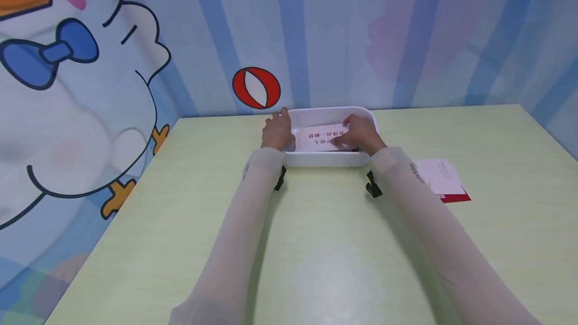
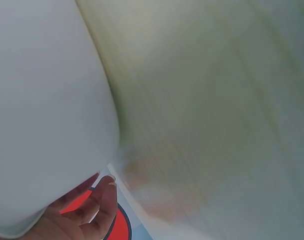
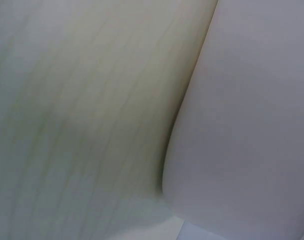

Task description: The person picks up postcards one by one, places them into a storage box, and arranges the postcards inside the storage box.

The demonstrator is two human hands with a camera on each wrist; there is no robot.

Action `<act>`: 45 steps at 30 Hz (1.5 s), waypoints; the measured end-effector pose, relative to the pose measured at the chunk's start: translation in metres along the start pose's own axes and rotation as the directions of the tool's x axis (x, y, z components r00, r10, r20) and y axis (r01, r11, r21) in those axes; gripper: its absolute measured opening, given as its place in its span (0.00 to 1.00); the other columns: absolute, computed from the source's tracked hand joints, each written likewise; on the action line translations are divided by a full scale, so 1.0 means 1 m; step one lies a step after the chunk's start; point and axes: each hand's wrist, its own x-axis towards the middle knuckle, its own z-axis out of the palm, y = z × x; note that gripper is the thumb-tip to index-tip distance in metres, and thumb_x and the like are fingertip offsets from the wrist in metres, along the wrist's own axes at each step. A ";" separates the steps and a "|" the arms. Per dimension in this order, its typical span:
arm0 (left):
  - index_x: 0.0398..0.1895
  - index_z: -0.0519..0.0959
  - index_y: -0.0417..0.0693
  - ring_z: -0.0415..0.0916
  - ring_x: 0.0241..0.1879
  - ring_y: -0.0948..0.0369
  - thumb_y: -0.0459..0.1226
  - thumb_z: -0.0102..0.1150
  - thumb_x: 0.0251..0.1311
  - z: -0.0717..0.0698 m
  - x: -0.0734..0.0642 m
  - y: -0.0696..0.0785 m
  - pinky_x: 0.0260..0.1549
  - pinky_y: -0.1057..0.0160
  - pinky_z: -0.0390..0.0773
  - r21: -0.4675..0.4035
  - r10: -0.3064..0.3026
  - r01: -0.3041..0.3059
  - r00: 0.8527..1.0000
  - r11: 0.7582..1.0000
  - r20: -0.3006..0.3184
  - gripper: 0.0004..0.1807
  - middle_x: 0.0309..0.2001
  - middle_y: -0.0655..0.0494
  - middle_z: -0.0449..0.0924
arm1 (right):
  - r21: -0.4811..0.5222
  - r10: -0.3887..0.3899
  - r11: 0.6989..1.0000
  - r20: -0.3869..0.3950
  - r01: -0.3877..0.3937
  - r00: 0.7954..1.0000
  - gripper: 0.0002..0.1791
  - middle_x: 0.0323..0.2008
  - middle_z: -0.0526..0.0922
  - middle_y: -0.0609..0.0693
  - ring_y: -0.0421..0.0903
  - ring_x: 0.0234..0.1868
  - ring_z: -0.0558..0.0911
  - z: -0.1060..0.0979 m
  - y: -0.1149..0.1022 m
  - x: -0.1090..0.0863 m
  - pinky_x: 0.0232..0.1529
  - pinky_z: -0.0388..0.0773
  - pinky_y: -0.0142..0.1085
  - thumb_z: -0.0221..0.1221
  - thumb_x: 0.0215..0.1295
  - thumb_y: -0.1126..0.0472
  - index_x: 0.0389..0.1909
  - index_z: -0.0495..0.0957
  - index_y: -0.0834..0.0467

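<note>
A white plastic tray (image 1: 327,160) stands at the far side of the table, with a pale printed card (image 1: 313,139) lying inside it. My left hand (image 1: 277,131) grips the tray's left rim, thumb toward the inside and fingers outside. In the left wrist view the fingers of the left hand (image 2: 94,207) bend past the tray wall (image 2: 46,110). Over the tray's right side reaches my right hand (image 1: 361,133), its thumb and fingers pinching the card's right end. The right wrist view has only the tray's outer wall (image 3: 242,125); the hand is hidden there.
On the table (image 1: 316,245), right of the tray, lies another pale card with a red edge (image 1: 444,179), partly covered by the right sleeve (image 1: 433,229). A blue printed backdrop (image 1: 334,39) rises behind the table's far edge and along the left side.
</note>
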 end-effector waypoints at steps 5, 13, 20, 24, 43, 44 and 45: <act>0.77 0.50 0.46 0.67 0.64 0.46 0.38 0.62 0.63 0.004 0.002 -0.001 0.62 0.46 0.76 -0.006 -0.003 0.003 1.000 1.000 0.003 0.43 0.70 0.41 0.63 | -0.003 0.012 1.000 -0.001 -0.012 1.000 0.38 0.60 0.75 0.63 0.56 0.58 0.72 0.002 0.001 -0.001 0.66 0.70 0.49 0.68 0.60 0.52 0.65 0.66 0.66; 0.78 0.49 0.45 0.67 0.65 0.46 0.38 0.61 0.64 0.004 0.001 -0.002 0.64 0.46 0.75 -0.006 -0.005 0.005 1.000 1.000 0.002 0.44 0.71 0.41 0.63 | -0.058 -0.021 0.998 -0.020 0.020 1.000 0.36 0.60 0.75 0.64 0.58 0.61 0.69 0.004 0.001 -0.001 0.69 0.67 0.49 0.67 0.60 0.52 0.63 0.67 0.67; 0.77 0.50 0.45 0.68 0.64 0.46 0.37 0.62 0.63 0.005 0.001 -0.002 0.63 0.46 0.76 -0.008 -0.010 0.010 1.000 1.000 0.006 0.43 0.70 0.41 0.64 | -0.055 -0.028 0.998 -0.015 0.027 0.999 0.36 0.61 0.72 0.65 0.59 0.63 0.67 0.005 0.002 -0.003 0.69 0.66 0.50 0.67 0.60 0.51 0.62 0.67 0.68; 0.77 0.50 0.45 0.68 0.64 0.46 0.38 0.62 0.64 0.004 0.001 -0.002 0.63 0.46 0.76 -0.006 -0.010 0.010 1.000 1.000 0.007 0.43 0.70 0.41 0.63 | -0.060 -0.027 0.998 -0.019 0.026 0.999 0.36 0.60 0.72 0.65 0.58 0.60 0.67 0.006 0.001 -0.004 0.67 0.68 0.49 0.67 0.60 0.51 0.62 0.67 0.68; 0.77 0.50 0.45 0.68 0.64 0.46 0.38 0.62 0.63 0.002 0.002 -0.001 0.63 0.45 0.76 -0.004 -0.005 0.005 1.000 1.000 -0.001 0.43 0.70 0.41 0.64 | -0.126 -0.044 0.991 -0.028 0.040 0.999 0.35 0.59 0.73 0.65 0.59 0.62 0.66 0.004 -0.002 -0.006 0.68 0.66 0.49 0.66 0.61 0.50 0.60 0.69 0.69; 0.77 0.50 0.45 0.68 0.64 0.46 0.38 0.62 0.63 0.002 0.002 -0.001 0.63 0.45 0.76 -0.004 -0.005 0.005 1.000 1.000 0.000 0.43 0.70 0.41 0.64 | -0.126 -0.043 0.991 -0.029 0.039 0.999 0.35 0.59 0.73 0.65 0.59 0.62 0.66 0.004 -0.002 -0.006 0.68 0.67 0.49 0.66 0.60 0.50 0.60 0.69 0.69; 0.77 0.50 0.45 0.68 0.64 0.46 0.38 0.62 0.63 0.002 0.002 -0.001 0.63 0.45 0.76 -0.004 -0.006 0.006 1.000 1.000 0.001 0.43 0.70 0.41 0.64 | -0.129 -0.042 0.991 -0.029 0.038 0.999 0.35 0.59 0.73 0.65 0.59 0.62 0.66 0.004 -0.002 -0.006 0.68 0.67 0.49 0.66 0.60 0.50 0.60 0.69 0.69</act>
